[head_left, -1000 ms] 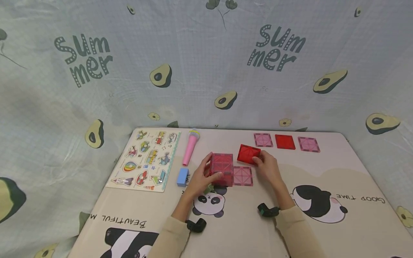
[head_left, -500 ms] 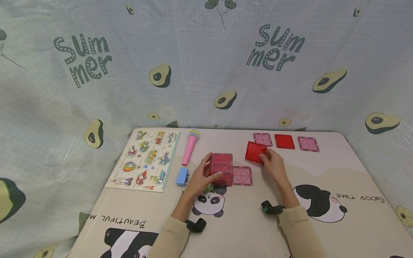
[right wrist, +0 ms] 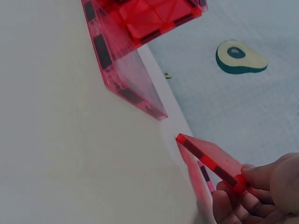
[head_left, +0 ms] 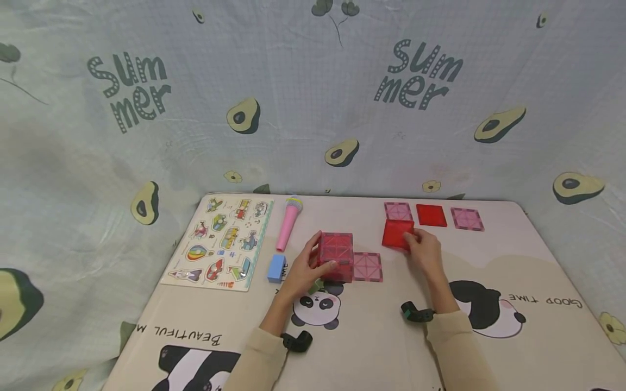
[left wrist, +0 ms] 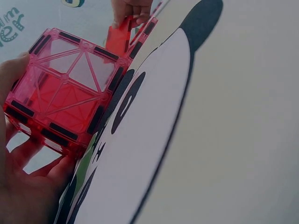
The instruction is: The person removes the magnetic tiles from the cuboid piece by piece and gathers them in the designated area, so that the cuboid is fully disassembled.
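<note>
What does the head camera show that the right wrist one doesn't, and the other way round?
Only the head view shows the left hand holding the tile box, plus the puzzle board, the pink microphone and the blue block.

Only the right wrist view clearly shows the dark strips along one edge of the held red tile.

Both show the right hand pinching that tile, the tile box (only partly in the wrist view), the flat pink tile beside it, and the avocado-print cloth.
</note>
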`<action>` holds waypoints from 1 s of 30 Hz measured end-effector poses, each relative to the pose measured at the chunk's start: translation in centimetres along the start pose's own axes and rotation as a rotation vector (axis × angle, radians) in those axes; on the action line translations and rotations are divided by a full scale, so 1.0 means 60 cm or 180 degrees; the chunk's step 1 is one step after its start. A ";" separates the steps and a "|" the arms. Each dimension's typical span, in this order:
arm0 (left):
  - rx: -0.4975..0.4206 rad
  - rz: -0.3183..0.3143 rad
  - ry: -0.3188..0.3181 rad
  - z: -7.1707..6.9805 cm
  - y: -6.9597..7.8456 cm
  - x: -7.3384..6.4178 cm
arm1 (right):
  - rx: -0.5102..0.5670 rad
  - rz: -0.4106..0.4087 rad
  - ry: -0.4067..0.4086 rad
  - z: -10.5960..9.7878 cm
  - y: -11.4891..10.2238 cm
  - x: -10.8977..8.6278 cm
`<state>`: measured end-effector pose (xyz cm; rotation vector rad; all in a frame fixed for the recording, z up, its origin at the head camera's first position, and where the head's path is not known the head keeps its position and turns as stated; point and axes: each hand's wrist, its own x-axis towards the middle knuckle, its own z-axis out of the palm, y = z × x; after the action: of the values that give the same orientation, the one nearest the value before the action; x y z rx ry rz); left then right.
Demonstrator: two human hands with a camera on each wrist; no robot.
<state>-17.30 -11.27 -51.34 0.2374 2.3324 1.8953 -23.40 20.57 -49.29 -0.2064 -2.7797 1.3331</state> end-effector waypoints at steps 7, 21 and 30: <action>-0.0011 -0.0006 0.0001 0.002 0.002 -0.001 | -0.0028 0.0187 -0.0040 -0.012 0.008 0.013; 0.0013 -0.0011 -0.0007 0.000 0.004 -0.001 | -0.0217 0.0278 -0.0101 -0.019 0.009 0.013; -0.0012 0.0003 -0.0005 0.000 0.003 0.001 | -0.0372 0.0203 -0.0015 -0.013 0.009 0.008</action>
<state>-17.32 -11.23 -51.14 0.2395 2.3279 1.8993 -23.75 21.55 -49.23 -0.2997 -2.8807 1.1853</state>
